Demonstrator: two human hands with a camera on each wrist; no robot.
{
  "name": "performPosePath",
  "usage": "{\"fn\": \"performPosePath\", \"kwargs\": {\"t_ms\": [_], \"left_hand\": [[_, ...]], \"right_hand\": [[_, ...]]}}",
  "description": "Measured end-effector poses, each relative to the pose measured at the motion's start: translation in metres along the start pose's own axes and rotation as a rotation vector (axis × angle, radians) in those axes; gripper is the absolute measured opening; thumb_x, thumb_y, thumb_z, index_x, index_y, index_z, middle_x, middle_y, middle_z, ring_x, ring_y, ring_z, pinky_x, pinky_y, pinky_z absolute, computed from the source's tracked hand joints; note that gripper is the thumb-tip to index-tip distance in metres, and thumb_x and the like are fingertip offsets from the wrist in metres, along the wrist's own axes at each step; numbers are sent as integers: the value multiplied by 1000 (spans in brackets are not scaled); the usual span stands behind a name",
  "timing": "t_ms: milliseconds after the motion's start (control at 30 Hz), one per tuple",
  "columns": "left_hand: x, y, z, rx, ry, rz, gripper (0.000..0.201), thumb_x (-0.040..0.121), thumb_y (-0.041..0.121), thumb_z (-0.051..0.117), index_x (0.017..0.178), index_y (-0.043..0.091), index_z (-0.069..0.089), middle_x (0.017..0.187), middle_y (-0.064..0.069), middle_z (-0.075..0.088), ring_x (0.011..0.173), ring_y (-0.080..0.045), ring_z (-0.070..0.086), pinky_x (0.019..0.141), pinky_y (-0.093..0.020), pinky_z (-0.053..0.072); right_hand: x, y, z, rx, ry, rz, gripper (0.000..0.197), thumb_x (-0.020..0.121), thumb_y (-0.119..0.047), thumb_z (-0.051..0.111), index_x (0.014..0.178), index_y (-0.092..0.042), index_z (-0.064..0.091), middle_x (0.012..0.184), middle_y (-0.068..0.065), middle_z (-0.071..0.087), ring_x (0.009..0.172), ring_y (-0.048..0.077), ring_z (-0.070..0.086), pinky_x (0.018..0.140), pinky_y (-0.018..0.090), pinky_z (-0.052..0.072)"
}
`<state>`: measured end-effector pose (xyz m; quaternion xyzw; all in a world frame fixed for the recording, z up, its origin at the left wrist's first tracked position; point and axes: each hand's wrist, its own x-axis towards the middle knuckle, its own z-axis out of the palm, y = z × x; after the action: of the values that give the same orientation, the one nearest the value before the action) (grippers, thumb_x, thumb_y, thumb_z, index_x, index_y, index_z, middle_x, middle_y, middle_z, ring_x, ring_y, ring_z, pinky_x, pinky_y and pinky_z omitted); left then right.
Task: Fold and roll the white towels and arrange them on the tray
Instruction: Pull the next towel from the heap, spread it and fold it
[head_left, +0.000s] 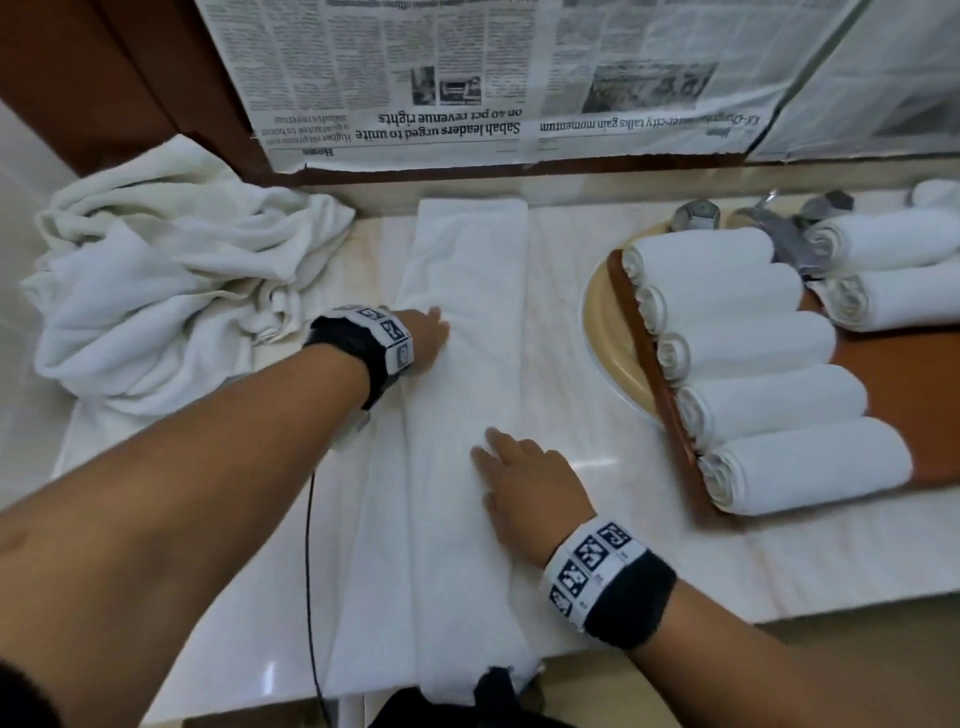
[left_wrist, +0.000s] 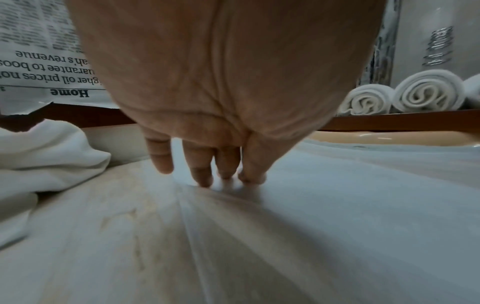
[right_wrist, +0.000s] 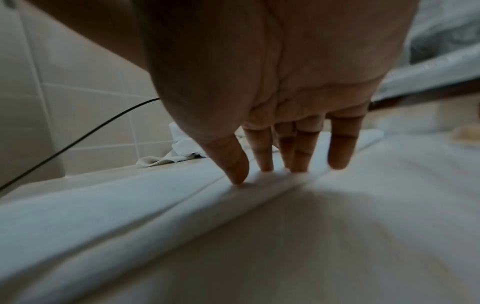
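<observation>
1. White folded towel (head_left: 467, 395) lay lengthwise on the marble counter (head_left: 571, 249), between loose towel pile (head_left: 171, 291) and tray (head_left: 893, 410) of rolled towels (head_left: 753, 364).
2. Pressed flat by left hand (head_left: 423, 340) and right hand (head_left: 524, 483), fingers straight, gripping nothing.

Seven rolled towels (head_left: 727, 291), one folded towel (head_left: 467, 364), one crumpled pile (head_left: 156, 291).

**What we cannot see around the folded towel**

Near us, the folded towel (head_left: 467, 415) runs off the tabletop (head_left: 597, 441) edge behind something dark. To its right, rolled towels (head_left: 753, 338) hide most of the tray (head_left: 904, 364), which the head view's right edge cuts. Both wrist views blur close up.
</observation>
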<state>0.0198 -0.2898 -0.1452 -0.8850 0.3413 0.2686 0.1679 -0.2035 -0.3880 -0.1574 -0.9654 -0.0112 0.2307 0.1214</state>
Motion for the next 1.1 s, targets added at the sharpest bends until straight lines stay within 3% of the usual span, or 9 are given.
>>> {"fn": "performPosePath", "kwargs": {"t_ms": [100, 200, 300, 400, 567, 733, 867, 967, 1100], "left_hand": [[-17, 2, 18, -283, 195, 180, 33, 103, 29, 43, 134, 25, 55, 139, -1, 53, 123, -24, 53, 104, -36, 41], [-64, 15, 60, -399, 195, 292, 28, 101, 32, 44, 124, 24, 60, 120, -3, 59, 105, -24, 60, 92, -38, 47], [-114, 19, 95, -345, 220, 199, 33, 100, 49, 36, 111, 29, 59, 108, 4, 58, 98, -20, 59, 85, -37, 43], [-156, 22, 124, -358, 218, 68, 58, 87, 65, 17, 112, 34, 59, 109, 9, 56, 99, -17, 54, 82, -35, 38], [-206, 48, 173, -365, 378, -56, 44, 88, 55, 39, 112, 30, 67, 103, 5, 60, 83, -21, 59, 64, -33, 46], [-231, 83, 181, -363, 506, -127, 44, 85, 43, 53, 123, 24, 64, 127, -5, 61, 96, -26, 64, 70, -39, 55], [-244, 112, 186, -410, 520, -75, 49, 84, 30, 65, 131, 21, 57, 136, -6, 57, 106, -26, 64, 76, -40, 57], [-245, 124, 192, -528, 491, -70, 53, 95, 25, 51, 147, 21, 40, 149, -2, 44, 120, -25, 55, 92, -41, 49], [-242, 126, 204, -699, 431, -63, 60, 96, 13, 46, 153, 23, 29, 150, 1, 42, 130, -25, 44, 104, -41, 41]], "right_hand": [[12, -7, -5, -107, 26, 33, 60, 99, -40, 48, 151, -18, 30, 157, 6, 26, 132, 27, 40, 103, 41, 34], [20, -8, -10, -184, -5, 48, 64, 96, -46, 52, 150, -17, 32, 147, 5, 33, 127, 26, 42, 98, 40, 36], [22, -8, -15, -219, -32, 57, 70, 94, -52, 53, 151, -17, 32, 148, 4, 32, 128, 26, 41, 96, 40, 37], [23, -13, -15, -251, -52, 72, 84, 90, -63, 51, 153, -13, 28, 148, 4, 31, 129, 25, 40, 96, 39, 38], [22, -18, -9, -290, -44, 94, 107, 79, -80, 51, 155, -11, 20, 149, 2, 29, 130, 24, 39, 96, 39, 39], [36, 1, -19, -242, -51, 145, 113, 77, -83, 48, 158, -16, 8, 164, 5, 9, 146, 28, 22, 112, 48, 29], [28, 10, -41, -290, -66, 118, 90, 84, -69, 57, 154, -22, 23, 155, 6, 30, 137, 30, 38, 108, 46, 36], [-12, 4, -24, -217, 5, -19, 69, 88, -57, 59, 145, -23, 39, 139, 5, 42, 124, 27, 47, 101, 43, 43], [-68, -4, 22, 76, -106, -60, 46, 96, -48, 53, 133, -21, 54, 126, 5, 46, 115, 26, 54, 97, 39, 45]]}}
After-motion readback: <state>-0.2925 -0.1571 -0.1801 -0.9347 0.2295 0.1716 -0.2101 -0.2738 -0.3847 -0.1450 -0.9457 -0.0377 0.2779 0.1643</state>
